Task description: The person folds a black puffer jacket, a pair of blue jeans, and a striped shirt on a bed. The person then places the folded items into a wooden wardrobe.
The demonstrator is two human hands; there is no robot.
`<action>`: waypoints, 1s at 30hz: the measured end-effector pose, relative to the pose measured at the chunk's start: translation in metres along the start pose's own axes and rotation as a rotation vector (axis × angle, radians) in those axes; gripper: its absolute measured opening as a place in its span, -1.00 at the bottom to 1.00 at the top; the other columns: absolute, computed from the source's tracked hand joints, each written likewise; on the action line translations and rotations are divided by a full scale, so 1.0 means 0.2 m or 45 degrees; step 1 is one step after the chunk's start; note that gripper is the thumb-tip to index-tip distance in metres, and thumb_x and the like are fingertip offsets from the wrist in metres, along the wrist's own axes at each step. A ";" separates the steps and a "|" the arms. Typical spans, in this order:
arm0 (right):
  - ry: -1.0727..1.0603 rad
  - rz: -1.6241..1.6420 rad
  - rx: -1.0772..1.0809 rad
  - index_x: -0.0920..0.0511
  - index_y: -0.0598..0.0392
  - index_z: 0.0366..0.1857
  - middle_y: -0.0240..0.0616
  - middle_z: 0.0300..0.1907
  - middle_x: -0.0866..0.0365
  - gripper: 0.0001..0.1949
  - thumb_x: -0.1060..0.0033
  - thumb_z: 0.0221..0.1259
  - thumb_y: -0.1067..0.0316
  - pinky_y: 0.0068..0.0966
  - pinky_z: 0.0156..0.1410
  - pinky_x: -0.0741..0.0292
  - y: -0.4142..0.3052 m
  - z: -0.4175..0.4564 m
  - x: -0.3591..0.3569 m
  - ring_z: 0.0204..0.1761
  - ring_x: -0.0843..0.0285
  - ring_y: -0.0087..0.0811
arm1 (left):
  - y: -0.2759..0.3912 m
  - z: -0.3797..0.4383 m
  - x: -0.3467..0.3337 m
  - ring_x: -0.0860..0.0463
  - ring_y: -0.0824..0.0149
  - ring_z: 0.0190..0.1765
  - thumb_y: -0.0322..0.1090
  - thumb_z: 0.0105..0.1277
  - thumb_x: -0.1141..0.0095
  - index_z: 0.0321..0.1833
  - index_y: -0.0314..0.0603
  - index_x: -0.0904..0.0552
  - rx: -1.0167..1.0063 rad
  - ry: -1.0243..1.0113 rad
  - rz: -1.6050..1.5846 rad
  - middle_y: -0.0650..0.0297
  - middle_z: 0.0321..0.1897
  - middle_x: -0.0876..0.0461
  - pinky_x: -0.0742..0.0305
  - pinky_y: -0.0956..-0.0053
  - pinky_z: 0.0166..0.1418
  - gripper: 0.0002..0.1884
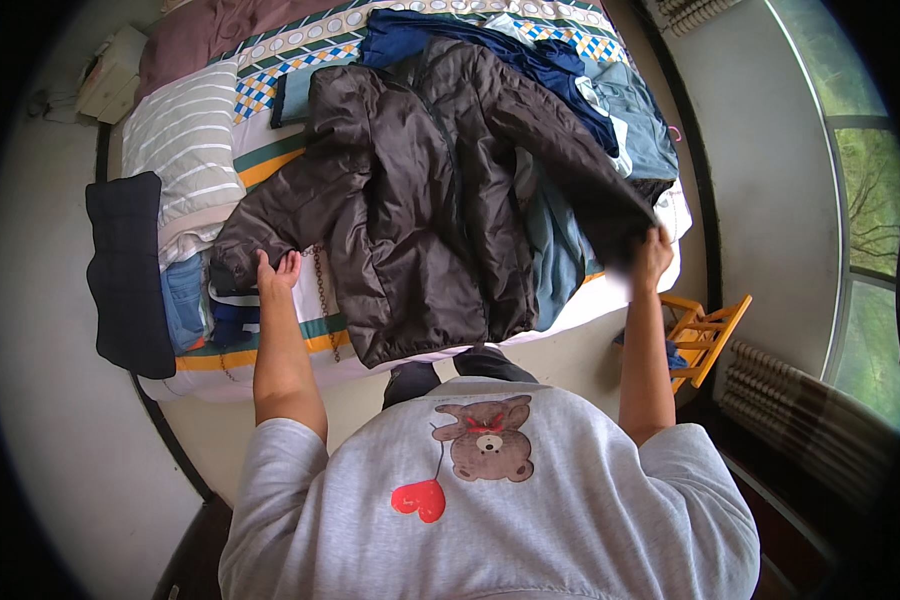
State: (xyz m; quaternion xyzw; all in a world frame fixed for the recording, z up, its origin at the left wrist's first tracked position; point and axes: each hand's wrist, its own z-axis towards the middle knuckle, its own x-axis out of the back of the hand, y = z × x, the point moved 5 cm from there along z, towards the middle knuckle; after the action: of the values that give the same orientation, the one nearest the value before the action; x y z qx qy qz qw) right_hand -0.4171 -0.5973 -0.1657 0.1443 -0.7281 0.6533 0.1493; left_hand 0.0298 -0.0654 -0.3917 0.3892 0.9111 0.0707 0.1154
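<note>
A dark brown quilted jacket (412, 202) lies spread over the bed, its hem towards me and both sleeves stretched out sideways. On the left, my left hand (277, 271) rests at the lower edge of one sleeve near its cuff, palm up, thumb and fingers apart. The other sleeve (592, 187) is pulled out to the right, and my right hand (651, 259) grips its end. That cuff is blurred. Under the jacket's right side shows a grey-blue garment (555, 255), partly covered.
A striped pillow (187, 142), a dark padded piece (127, 274) and folded jeans (184, 300) line the bed's left side. Navy clothing (457, 45) and a grey-blue garment (634, 112) lie behind the jacket. A wooden chair (701, 337) stands at the right, near the window (866, 199).
</note>
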 end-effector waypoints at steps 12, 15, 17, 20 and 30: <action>-1.146 -0.427 2.073 -0.68 -0.07 -0.29 -0.32 0.06 -0.53 -0.75 -0.16 -0.13 0.41 -0.03 0.40 -0.13 -0.96 -1.11 -1.16 0.32 -0.21 -0.17 | 0.30 -0.87 -0.31 -0.49 0.23 0.04 -0.31 0.24 -0.17 -0.05 -0.38 -0.52 -1.282 -0.309 0.240 0.16 0.04 -0.47 -0.50 0.33 0.00 -0.69; -1.374 -0.193 2.058 -0.65 0.07 -0.25 -0.24 0.14 -0.47 -0.72 -0.15 -0.15 0.44 -0.03 0.38 -0.15 -0.85 -1.32 -1.17 0.38 -0.13 -0.10 | 0.32 -1.42 -0.45 -0.52 0.27 -0.08 -0.36 0.28 -0.12 -0.25 -0.49 -0.59 -2.176 -0.364 0.682 0.12 -0.04 -0.51 -0.42 0.41 0.01 -0.77; -1.231 -0.215 1.895 -0.62 0.07 -0.19 -0.19 0.15 -0.44 -0.69 -0.13 -0.13 0.46 -0.05 0.37 -0.16 -0.78 -1.29 -1.14 0.36 -0.15 -0.08 | 0.27 -1.67 -0.54 -0.55 0.31 -0.13 -0.40 0.29 -0.10 -0.26 -0.53 -0.58 -2.394 -0.357 0.819 0.11 -0.05 -0.51 -0.45 0.45 -0.04 -0.79; -0.962 -0.367 1.684 -0.53 0.08 -0.03 -0.10 0.17 -0.40 -0.57 -0.11 -0.12 0.53 -0.08 0.35 -0.16 -0.63 -1.13 -1.13 0.33 -0.18 -0.04 | 0.19 -1.78 -0.58 -0.57 0.34 -0.17 -0.42 0.30 -0.09 -0.23 -0.52 -0.59 -2.515 -0.409 0.870 0.12 -0.08 -0.51 -0.46 0.50 -0.08 -0.80; -1.002 -0.967 1.863 -0.33 -0.06 0.24 -0.18 0.22 -0.34 -0.33 -0.23 -0.14 0.31 0.00 0.37 -0.05 -0.46 -0.87 -1.45 0.34 -0.15 -0.14 | 0.08 -1.64 -0.52 -0.48 0.35 -0.22 -0.35 0.31 -0.10 -0.29 -0.49 -0.58 -2.266 -0.289 0.958 0.17 -0.25 -0.56 -0.37 0.49 -0.04 -0.77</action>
State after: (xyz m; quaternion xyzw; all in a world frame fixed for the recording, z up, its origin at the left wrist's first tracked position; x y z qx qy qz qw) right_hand -0.1089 -0.4297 -0.1822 0.6452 -0.0342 0.7625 -0.0337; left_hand 0.0231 -0.1419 -0.0560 0.4301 0.3239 0.7279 0.4246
